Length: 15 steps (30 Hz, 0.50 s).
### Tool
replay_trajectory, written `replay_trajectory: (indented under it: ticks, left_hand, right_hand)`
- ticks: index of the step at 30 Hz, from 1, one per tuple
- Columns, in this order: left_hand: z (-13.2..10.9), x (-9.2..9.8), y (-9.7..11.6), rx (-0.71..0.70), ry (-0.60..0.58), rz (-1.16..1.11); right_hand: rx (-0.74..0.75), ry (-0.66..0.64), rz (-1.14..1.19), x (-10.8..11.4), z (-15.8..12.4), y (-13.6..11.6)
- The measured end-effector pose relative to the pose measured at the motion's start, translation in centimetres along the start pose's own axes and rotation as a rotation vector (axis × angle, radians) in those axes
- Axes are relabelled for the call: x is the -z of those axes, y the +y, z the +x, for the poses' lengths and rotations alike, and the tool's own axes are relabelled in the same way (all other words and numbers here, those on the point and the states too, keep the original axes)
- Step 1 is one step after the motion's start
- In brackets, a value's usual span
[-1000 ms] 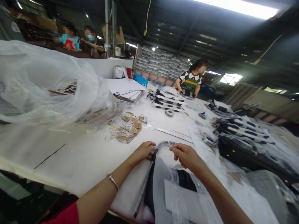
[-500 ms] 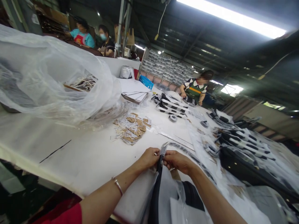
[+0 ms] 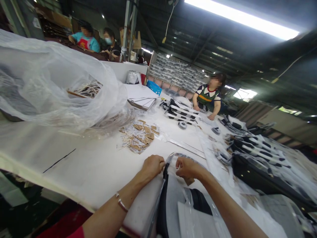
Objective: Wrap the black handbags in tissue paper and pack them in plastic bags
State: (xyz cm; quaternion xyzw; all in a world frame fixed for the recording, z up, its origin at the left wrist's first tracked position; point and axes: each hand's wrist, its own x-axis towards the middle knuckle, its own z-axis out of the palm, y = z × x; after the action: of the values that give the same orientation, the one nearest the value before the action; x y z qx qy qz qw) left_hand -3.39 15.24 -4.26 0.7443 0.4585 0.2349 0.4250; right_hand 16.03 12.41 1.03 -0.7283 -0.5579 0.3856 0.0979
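Note:
My left hand [image 3: 153,165] and my right hand [image 3: 186,168] are both closed, pinching the top edge of a clear plastic bag [image 3: 173,158] that wraps a grey and black item [image 3: 173,201] lying on the white table [image 3: 94,162] in front of me. The hands sit a few centimetres apart at the bag's mouth. A silver bracelet [image 3: 121,204] is on my left wrist. What the fingertips pinch besides the plastic is hidden.
A heap of small tan tags with strings [image 3: 138,135] lies just beyond my hands. A big clear bag [image 3: 54,86] bulges at the left. Stacks of black and white packed items [image 3: 257,148] fill the right. A person in a patterned shirt [image 3: 208,96] leans on the far end.
My hands came together at the bag's top edge half a second ago and have now drawn slightly apart. The person at the far end has lowered a forearm to the table.

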Motion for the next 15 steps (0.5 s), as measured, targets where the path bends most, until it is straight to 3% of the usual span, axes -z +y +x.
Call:
replay_trajectory:
  ticks: [5,11,15]
  left_hand:
    - [0.3,0.0,0.0,0.001,0.014,-0.188]
    - [0.3,0.1,0.1,0.041,-0.028,-0.589]
    - [0.2,0.3,0.0,0.099,-0.005,-0.766]
  right_hand:
    - [0.044,-0.091,0.156,0.6,-1.8,-1.1]
    - [0.168,0.17,0.554,-2.6,-2.6,-3.2]
    - [0.299,0.019,0.97,-4.2,-3.1,-2.7]
